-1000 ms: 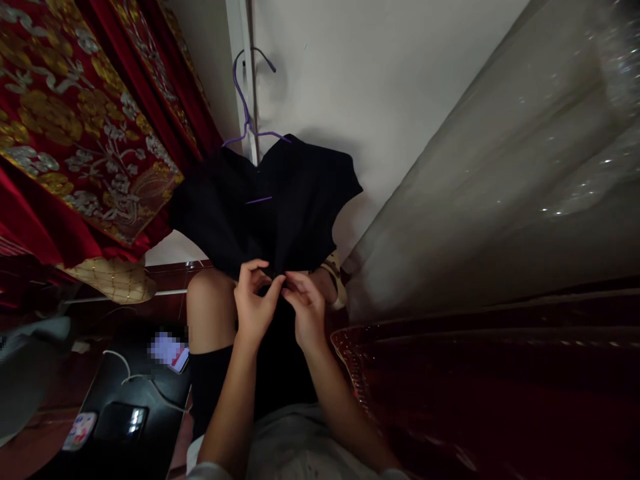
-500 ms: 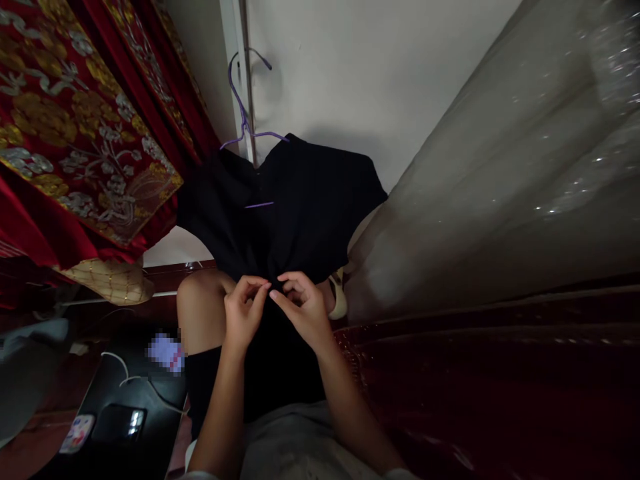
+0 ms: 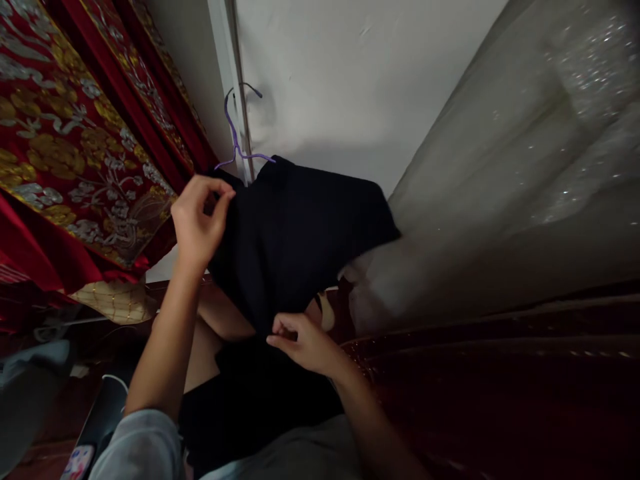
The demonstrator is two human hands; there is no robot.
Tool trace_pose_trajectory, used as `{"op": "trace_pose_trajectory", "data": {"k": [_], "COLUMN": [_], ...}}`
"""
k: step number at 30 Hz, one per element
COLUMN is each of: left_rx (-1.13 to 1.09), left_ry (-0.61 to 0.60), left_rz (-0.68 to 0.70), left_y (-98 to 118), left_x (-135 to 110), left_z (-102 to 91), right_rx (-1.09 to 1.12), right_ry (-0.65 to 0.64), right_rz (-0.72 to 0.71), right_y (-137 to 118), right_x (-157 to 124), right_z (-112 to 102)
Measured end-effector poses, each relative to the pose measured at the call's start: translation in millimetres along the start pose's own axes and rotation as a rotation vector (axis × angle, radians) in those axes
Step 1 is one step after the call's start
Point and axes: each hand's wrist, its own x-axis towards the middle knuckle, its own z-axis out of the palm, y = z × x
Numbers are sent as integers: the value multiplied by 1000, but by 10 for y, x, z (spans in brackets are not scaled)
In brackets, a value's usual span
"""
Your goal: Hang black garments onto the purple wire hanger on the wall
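Note:
A black short-sleeved garment (image 3: 310, 220) hangs in front of me on a purple wire hanger (image 3: 235, 137), its lower part drawn toward my lap. Raised in front of the garment's upper left, near the collar, my left hand (image 3: 200, 217) is closed in a pinch. Whatever lies between those fingertips is too small or dark to make out. My right hand (image 3: 303, 340) pinches the garment at its lower edge, just above my black-clad lap (image 3: 270, 393).
Red cloth with gold and silver embroidery (image 3: 90, 133) hangs at the left. A pale, sparkling, sheer cover (image 3: 480, 200) fills the right side, above dark red fabric (image 3: 500, 400). Behind is a white wall (image 3: 350, 80). A patterned phone-like object (image 3: 79, 461) lies at lower left.
My left hand has moved up and left, away from my right hand, still pinched. My right hand has dropped slightly, and the garment's front now looks more spread out.

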Motion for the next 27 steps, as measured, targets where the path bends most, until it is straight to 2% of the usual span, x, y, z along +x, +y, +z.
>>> {"op": "trace_pose_trajectory", "data": {"k": [1, 3, 6, 9, 13, 20, 23, 27], "left_rx": [-3, -13, -42, -49, -46, -39, -42, -61], "left_ry": [15, 44, 69, 37, 1, -39, -46, -82], "left_rz": [49, 62, -12, -69, -109, -87, -67, -36], "left_y": [15, 99, 264, 358, 374, 428, 459, 481], "left_x": [93, 175, 105, -29, -88, 12, 1, -43], "left_z": [4, 18, 36, 41, 14, -123, -159, -170], "right_rx": [3, -6, -28, -29, -30, -14, 6, -45], "right_ry": [-26, -50, -27, 9, 1, 48, 58, -22], "right_rz": [8, 18, 31, 61, 82, 7, 10, 21], "right_y": [-23, -56, -30, 70, 97, -171, -146, -52], "right_x": [-27, -68, -102, -121, -131, -138, -184, -235], "right_z": [1, -8, -6, 52, 100, -50, -32, 13]}}
